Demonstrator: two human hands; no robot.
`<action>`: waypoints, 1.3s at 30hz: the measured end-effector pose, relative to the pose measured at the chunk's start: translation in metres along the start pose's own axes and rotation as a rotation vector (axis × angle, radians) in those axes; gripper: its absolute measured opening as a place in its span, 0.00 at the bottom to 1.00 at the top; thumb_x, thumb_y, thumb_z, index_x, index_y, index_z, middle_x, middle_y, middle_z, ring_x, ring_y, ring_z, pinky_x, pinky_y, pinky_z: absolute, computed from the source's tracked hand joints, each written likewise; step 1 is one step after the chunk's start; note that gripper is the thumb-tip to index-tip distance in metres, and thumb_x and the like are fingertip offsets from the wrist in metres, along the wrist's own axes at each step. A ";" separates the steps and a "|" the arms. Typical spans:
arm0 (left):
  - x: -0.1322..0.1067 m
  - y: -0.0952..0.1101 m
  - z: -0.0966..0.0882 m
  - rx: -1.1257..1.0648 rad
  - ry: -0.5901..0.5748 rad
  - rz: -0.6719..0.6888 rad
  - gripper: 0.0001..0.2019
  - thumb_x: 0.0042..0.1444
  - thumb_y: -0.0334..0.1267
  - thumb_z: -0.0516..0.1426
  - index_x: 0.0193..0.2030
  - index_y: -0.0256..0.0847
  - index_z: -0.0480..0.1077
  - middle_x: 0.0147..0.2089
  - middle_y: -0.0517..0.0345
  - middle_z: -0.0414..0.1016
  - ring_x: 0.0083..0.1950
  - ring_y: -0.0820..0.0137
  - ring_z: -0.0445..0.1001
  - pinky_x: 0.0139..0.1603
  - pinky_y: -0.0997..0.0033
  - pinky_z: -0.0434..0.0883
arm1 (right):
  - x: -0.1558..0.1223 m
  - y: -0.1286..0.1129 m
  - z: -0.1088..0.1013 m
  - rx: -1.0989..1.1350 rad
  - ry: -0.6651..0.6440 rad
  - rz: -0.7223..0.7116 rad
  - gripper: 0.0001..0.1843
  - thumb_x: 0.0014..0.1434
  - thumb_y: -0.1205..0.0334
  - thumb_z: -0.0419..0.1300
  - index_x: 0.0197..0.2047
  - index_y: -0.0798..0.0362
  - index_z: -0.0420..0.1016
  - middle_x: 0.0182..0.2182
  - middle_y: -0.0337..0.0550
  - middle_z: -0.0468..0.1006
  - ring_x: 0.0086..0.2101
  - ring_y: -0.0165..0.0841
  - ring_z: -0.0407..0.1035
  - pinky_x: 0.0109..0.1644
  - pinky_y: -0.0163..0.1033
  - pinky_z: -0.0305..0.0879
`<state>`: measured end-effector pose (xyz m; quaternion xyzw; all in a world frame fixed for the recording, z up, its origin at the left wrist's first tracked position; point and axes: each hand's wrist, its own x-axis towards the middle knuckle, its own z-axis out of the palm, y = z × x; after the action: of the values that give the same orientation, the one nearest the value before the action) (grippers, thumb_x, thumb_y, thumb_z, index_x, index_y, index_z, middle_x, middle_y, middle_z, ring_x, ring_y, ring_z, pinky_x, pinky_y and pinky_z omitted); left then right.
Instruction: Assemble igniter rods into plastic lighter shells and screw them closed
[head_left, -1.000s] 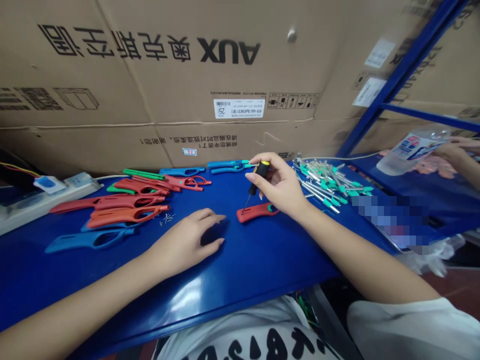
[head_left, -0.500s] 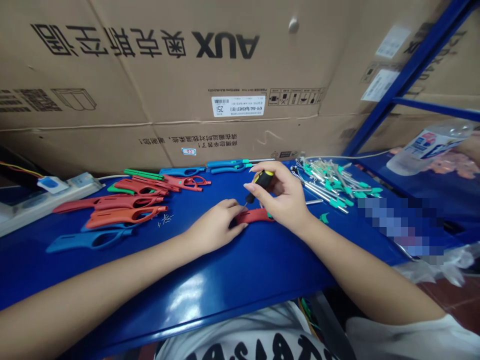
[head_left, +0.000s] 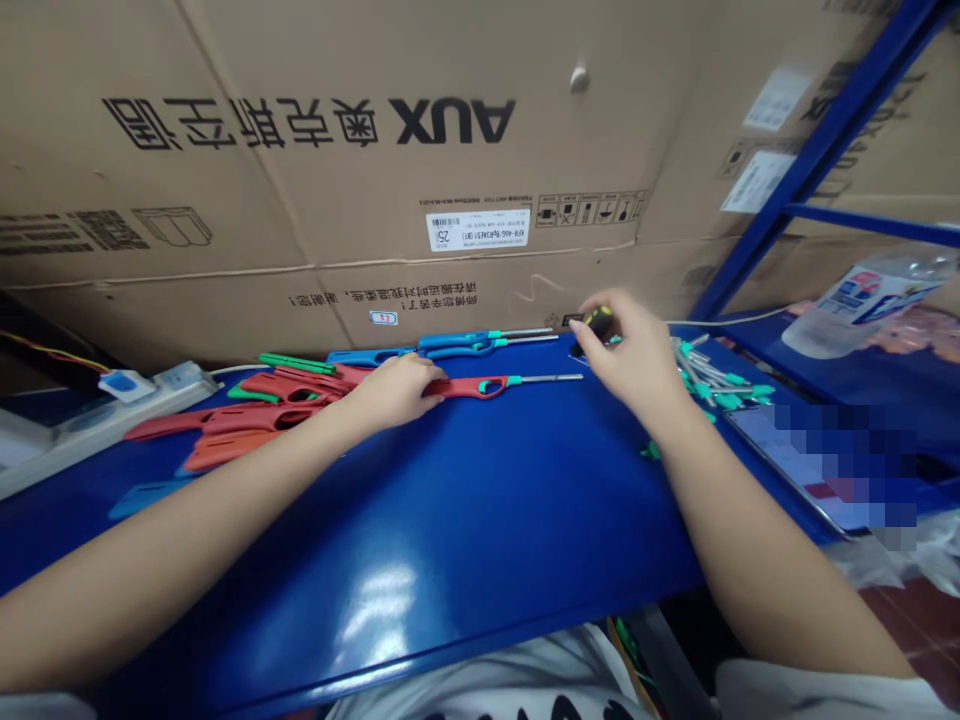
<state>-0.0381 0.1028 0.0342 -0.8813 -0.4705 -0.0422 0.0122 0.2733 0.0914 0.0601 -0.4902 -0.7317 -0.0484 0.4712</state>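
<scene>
My left hand (head_left: 397, 388) is closed around the handle of a red long-nosed lighter (head_left: 469, 387), which lies along the table with its metal tube pointing right. A teal trigger and collar show on it. My right hand (head_left: 637, 350) grips a small screwdriver (head_left: 598, 320) by its black and yellow handle, near the back of the table and apart from the lighter. Just behind the red lighter are finished-looking blue lighters (head_left: 457, 346) with metal tubes. Metal tubes with teal parts (head_left: 724, 387) are heaped to the right, partly behind my right hand.
Red lighter shells (head_left: 217, 420), an orange one (head_left: 236, 450) and blue ones lie at left, near a white power strip (head_left: 97, 425). A cardboard box (head_left: 337, 200) walls the back. A phone (head_left: 780, 455), partly pixelated, and a plastic bottle (head_left: 862, 300) are at right.
My left hand has moved back and left with the red lighter, whose metal tube now shows. My right hand has lifted the screwdriver off it and moved right and back.
</scene>
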 end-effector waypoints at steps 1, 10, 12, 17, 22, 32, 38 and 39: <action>0.004 -0.003 0.000 0.017 0.002 -0.008 0.11 0.61 0.36 0.57 0.47 0.40 0.77 0.48 0.48 0.80 0.51 0.56 0.76 0.51 0.60 0.71 | 0.002 0.006 -0.002 -0.041 -0.036 0.018 0.05 0.60 0.60 0.62 0.40 0.50 0.73 0.32 0.45 0.78 0.31 0.38 0.72 0.40 0.45 0.70; 0.023 -0.015 0.006 0.098 0.037 -0.077 0.14 0.63 0.37 0.55 0.52 0.38 0.76 0.49 0.45 0.80 0.54 0.52 0.72 0.53 0.56 0.69 | 0.008 0.022 -0.010 -0.234 -0.292 0.150 0.02 0.57 0.65 0.62 0.33 0.51 0.72 0.36 0.50 0.80 0.40 0.46 0.74 0.46 0.51 0.69; 0.024 -0.018 0.007 0.100 0.044 -0.083 0.13 0.63 0.37 0.55 0.51 0.38 0.76 0.50 0.45 0.80 0.55 0.53 0.72 0.53 0.56 0.69 | 0.008 0.023 -0.011 -0.318 -0.414 0.183 0.01 0.59 0.66 0.60 0.35 0.51 0.73 0.40 0.52 0.80 0.44 0.47 0.74 0.48 0.50 0.69; 0.025 -0.024 0.011 0.089 0.066 -0.080 0.14 0.64 0.38 0.55 0.51 0.38 0.76 0.50 0.46 0.80 0.54 0.54 0.73 0.53 0.57 0.70 | 0.000 0.029 -0.007 -0.448 -0.718 0.284 0.12 0.55 0.70 0.62 0.44 0.52 0.74 0.40 0.51 0.80 0.42 0.45 0.75 0.42 0.45 0.68; 0.025 -0.027 0.015 0.091 0.113 -0.084 0.13 0.62 0.40 0.56 0.50 0.39 0.77 0.48 0.48 0.80 0.53 0.56 0.75 0.54 0.58 0.71 | -0.007 0.034 -0.004 -0.518 -0.828 0.394 0.20 0.52 0.71 0.64 0.49 0.52 0.72 0.39 0.51 0.79 0.38 0.45 0.76 0.32 0.39 0.64; 0.032 -0.006 0.025 0.114 0.198 -0.013 0.15 0.66 0.41 0.55 0.53 0.36 0.75 0.52 0.44 0.77 0.53 0.55 0.75 0.53 0.59 0.72 | -0.008 0.036 0.008 -0.486 -0.727 0.352 0.16 0.54 0.68 0.61 0.48 0.51 0.71 0.40 0.51 0.79 0.40 0.45 0.75 0.37 0.41 0.64; 0.038 -0.005 0.030 0.129 0.220 -0.006 0.14 0.67 0.38 0.54 0.53 0.36 0.75 0.51 0.44 0.77 0.52 0.55 0.75 0.52 0.59 0.72 | -0.005 0.031 0.012 -0.431 -0.626 0.333 0.12 0.56 0.64 0.60 0.45 0.51 0.73 0.38 0.51 0.80 0.40 0.44 0.75 0.38 0.40 0.65; 0.038 -0.005 0.030 0.131 0.227 -0.006 0.14 0.67 0.39 0.54 0.54 0.36 0.74 0.52 0.44 0.77 0.52 0.55 0.74 0.52 0.59 0.71 | -0.005 0.030 0.014 -0.422 -0.619 0.330 0.12 0.56 0.64 0.60 0.46 0.52 0.74 0.38 0.51 0.80 0.40 0.43 0.75 0.39 0.40 0.66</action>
<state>-0.0195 0.1390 0.0071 -0.8669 -0.4704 -0.1105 0.1229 0.2873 0.1110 0.0373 -0.6784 -0.7244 0.0285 0.1192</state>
